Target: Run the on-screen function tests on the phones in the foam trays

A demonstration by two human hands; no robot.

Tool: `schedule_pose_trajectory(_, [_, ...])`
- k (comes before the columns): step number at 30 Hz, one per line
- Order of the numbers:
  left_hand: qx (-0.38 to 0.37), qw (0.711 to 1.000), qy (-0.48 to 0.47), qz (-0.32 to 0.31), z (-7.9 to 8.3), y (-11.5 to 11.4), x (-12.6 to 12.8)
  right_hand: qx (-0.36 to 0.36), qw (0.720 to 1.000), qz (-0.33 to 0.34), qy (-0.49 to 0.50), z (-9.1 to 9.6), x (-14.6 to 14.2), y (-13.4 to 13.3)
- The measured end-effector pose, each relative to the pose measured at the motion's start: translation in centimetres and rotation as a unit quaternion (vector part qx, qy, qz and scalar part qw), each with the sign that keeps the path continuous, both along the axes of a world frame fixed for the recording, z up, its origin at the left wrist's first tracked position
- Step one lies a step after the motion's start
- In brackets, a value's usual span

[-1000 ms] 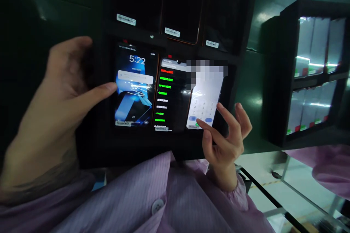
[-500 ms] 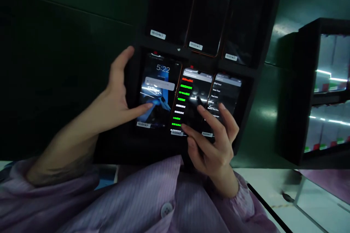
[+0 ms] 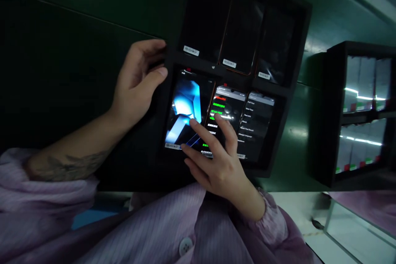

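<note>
Standing beside the bench, I see through the head view a black tray (image 3: pixel 173 161) of phones propped up before the person; the left hand (image 3: pixel 136 78) curls round its upper left edge, thumb pressed on the rim, steadying it; the right hand (image 3: pixel 213 161) is spread, fingers extended, with the index tip on the blue-screen phone (image 3: pixel 184 111) in the lower row's left slot; beside it sit the middle phone (image 3: pixel 224 109) showing a green-and-red list and the right phone (image 3: pixel 255 121) showing a grey menu; the upper row is dark. I judge the step to be working the left handset's screen; the next move calls for a light, accurate tap without brushing the neighbouring screen.
</note>
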State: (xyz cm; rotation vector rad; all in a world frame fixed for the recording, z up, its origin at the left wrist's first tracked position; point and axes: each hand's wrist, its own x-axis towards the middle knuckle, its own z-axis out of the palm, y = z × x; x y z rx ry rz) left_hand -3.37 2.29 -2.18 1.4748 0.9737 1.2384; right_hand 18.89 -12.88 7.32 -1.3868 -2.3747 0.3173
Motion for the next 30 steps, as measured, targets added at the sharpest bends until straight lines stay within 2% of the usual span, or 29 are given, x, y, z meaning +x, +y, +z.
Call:
schedule_pose_trajectory(7, [-0.047, 0.999, -0.006, -0.012, 0.5, -1.1, -0.9, 0.02, 0.998, -0.054, -0.001, -0.4, -0.3, 0.9])
schedule_pose_trajectory(17, [-0.067, 0.997, 0.001, -0.025, 0.9, -1.6, -1.0, 0.021, 1.0, 0.017, 0.006, -0.5, -0.8, 0.9])
schedule_pose_trajectory(30, [-0.066, 0.997, 0.016, -0.023, 1.3, -1.6, -1.0, 0.021, 1.0, 0.017, -0.002, -1.1, -1.3, 0.8])
